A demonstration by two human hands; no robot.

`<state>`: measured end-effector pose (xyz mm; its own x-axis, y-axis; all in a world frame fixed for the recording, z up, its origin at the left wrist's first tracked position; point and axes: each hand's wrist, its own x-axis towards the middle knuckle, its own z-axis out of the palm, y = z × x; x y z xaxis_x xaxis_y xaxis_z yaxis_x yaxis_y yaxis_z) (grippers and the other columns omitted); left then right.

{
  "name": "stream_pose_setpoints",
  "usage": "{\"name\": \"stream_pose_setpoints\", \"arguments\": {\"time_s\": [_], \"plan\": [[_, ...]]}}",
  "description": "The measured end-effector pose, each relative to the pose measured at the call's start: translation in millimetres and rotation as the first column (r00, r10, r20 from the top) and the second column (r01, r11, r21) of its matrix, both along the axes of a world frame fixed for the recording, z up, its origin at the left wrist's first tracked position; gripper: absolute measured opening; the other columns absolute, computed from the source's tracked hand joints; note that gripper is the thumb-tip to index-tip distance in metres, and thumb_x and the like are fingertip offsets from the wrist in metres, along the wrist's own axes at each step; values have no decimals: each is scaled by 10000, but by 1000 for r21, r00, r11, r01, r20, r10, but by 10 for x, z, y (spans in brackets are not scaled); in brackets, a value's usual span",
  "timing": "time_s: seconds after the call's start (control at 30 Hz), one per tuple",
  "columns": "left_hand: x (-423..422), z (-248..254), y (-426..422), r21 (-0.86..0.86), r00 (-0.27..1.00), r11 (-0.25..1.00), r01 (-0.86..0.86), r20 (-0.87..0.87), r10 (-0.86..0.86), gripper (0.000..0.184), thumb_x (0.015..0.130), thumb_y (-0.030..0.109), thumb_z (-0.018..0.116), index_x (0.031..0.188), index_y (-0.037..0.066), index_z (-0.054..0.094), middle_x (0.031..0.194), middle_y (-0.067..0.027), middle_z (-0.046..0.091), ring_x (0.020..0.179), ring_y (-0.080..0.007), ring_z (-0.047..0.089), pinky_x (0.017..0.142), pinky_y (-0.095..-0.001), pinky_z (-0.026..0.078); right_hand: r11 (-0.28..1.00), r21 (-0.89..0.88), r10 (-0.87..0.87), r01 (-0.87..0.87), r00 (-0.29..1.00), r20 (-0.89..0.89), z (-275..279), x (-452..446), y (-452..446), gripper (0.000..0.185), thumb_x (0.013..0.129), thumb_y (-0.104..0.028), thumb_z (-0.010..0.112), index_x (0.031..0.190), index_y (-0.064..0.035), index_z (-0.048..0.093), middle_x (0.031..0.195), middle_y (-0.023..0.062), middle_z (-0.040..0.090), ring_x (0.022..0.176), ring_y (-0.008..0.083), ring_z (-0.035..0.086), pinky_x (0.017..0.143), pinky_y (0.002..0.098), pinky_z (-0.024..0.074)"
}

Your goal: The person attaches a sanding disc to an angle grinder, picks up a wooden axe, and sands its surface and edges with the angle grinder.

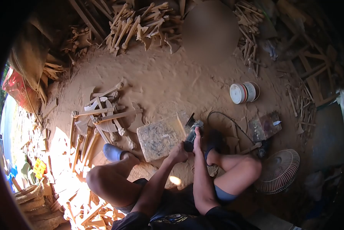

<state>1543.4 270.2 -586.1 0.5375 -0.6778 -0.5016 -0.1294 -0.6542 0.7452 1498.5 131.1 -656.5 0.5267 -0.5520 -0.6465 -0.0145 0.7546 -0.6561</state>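
An angle grinder (195, 125) is held in front of me, between my knees, its dark disc side facing left. My right hand (197, 141) is wrapped along the right side of its body. My left hand (178, 153) is closed at its dark lower end; the fingers are partly hidden. Just left of the grinder lies a worn, dust-covered block (156, 140) with a pale slab edge at its far right. Nothing is visible between the disc and the block. A dark cable (233, 122) curves over the ground on the right.
Carved wooden pieces (106, 111) lie heaped at the left, more wooden legs (141, 27) at the back. On the right are a white bucket (243, 92) on its side, a dusty box (264, 125) and a fan cage (279, 171). Sandy ground (172, 80) spreads ahead.
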Motion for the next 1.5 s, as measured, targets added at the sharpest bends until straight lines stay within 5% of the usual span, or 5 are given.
{"name": "stream_pose_setpoints", "arguments": {"time_s": [0.43,0.53,0.63,0.93,1.5], "plan": [[22,-16,-13,-4,995,999,-38,-97,37,614,791,316,831,1197,-93,621,1051,-360,725,1038,-478,733,880,-517,576,1000,-11,-18,18,1000,-9,36,66,-18,562,915,-666,743,1009,-120,647,744,86,668,567,256,676,534,398,584],[-5,3,21,-43,997,999,-8,75,11,667,769,356,865,1197,-94,623,1045,-353,730,1032,-468,739,877,-512,577,1000,-12,-11,11,1000,-9,-23,70,-19,549,927,-678,725,944,-135,642,719,62,652,571,240,683,537,394,587],[38,90,15,3,998,1000,-3,-70,3,680,761,357,876,1201,-93,619,1055,-352,728,1043,-470,735,881,-509,575,999,24,-36,37,999,-21,-44,61,-5,541,926,-672,732,959,-140,639,718,51,636,559,242,668,534,395,583],[51,-229,39,-123,1000,992,4,12,-2,685,763,343,889,1206,-95,603,1069,-350,725,1073,-462,731,885,-506,573,998,0,-56,57,993,106,-23,27,55,470,987,-549,727,985,-84,659,764,70,663,618,249,688,611,383,602],[52,-41,10,2,999,999,36,22,-36,816,699,462,906,1235,-87,627,1109,-327,736,1107,-457,722,936,-493,566,995,-99,10,-5,999,49,-207,-6,6,479,1011,-565,680,1113,-98,649,806,82,668,637,241,680,605,391,600]]}}
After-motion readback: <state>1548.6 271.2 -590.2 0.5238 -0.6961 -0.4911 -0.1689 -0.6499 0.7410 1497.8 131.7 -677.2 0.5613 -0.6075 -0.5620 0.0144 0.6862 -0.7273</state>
